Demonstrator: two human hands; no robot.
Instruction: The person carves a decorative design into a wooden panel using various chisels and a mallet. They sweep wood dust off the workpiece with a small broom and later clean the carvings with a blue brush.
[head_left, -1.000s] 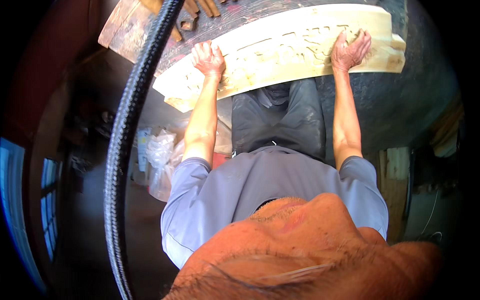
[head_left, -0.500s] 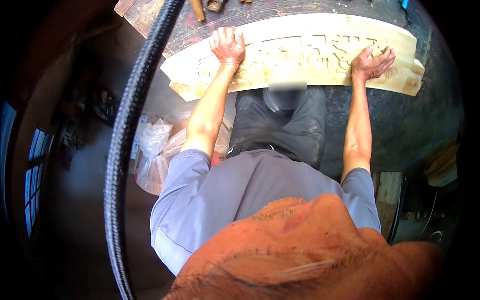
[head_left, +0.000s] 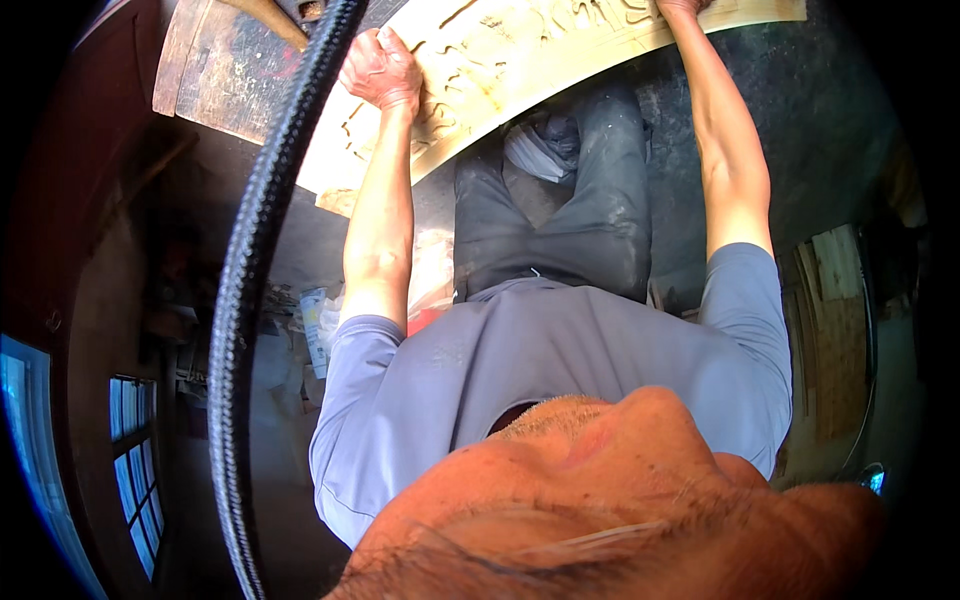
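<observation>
A long, curved, pale wooden board (head_left: 515,78) lies over the dark workbench in front of me, slanting up to the right in the view. Carved grooves and raised shapes run along its face. My left hand (head_left: 382,68) grips the board's far edge near its left end, with the fingers curled in. At the top of the picture my right hand (head_left: 685,5) rests on the board farther right; the frame cuts off most of its fingers, so their pose is hidden. The board's upper part also runs out of view.
A wooden tool handle (head_left: 265,20) lies on the workbench (head_left: 225,75) at the far left. A black braided cable (head_left: 240,290) crosses the left side of the view. Below the board are my legs (head_left: 555,250). Wooden planks (head_left: 840,330) lean at the right, and windows (head_left: 137,470) show at left.
The view has turned, and the board now slants, sitting higher with its right end partly out of frame. Both hands appear higher and farther left, the right one now mostly cut off.
</observation>
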